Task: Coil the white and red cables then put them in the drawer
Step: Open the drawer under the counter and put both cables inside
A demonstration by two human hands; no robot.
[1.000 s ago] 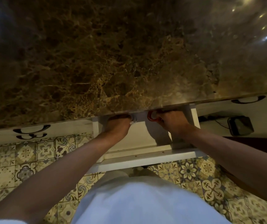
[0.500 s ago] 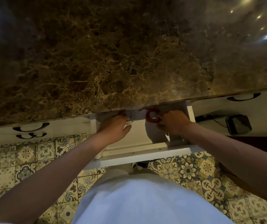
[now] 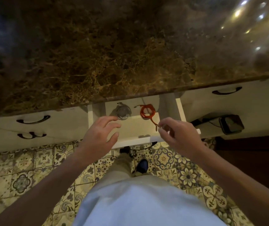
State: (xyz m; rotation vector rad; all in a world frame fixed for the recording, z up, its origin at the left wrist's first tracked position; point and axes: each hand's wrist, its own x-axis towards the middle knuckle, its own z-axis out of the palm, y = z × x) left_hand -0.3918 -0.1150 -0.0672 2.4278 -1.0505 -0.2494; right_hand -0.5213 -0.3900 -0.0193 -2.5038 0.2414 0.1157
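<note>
Left hand [image 3: 98, 136]: nearest to us on the left, hovering over the near-left corner of the drawer [image 3: 135, 140]. Fingers are spread and relaxed, the grip is apart and holds nothing; the fingertips point toward the white coil but don't reach it.

Right hand [image 3: 177, 137]: over the near-right part of the drawer, fingertips drawn close together right at the loose tail of the red cable. Whether they pinch the plug or sit just beside it, I cannot tell (the plug is tiny and partly hidden by the fingers).

Red cable [image 3: 147, 111]: coiled into a small loop, lying on the drawer floor toward the back right, one short tail trailing forward to the right hand.

White cable [image 3: 122, 112]: also wound into a round coil, on the drawer floor left of the red one, the two coils apart. It reads greyish in this dim light.

Drawer: pulled out, both coils inside it.

Counter [image 3: 130, 54]: the brown marble top beyond shows no cable on it.

Progress: by my reading, very nearly home. Coiling looks done for both cables, and both are in the drawer.

What's left: tuck in or let go of that red tail, if it is held at all. The task sentence doesn't ask for the drawer to be shut (though that would be the natural finish).
</note>
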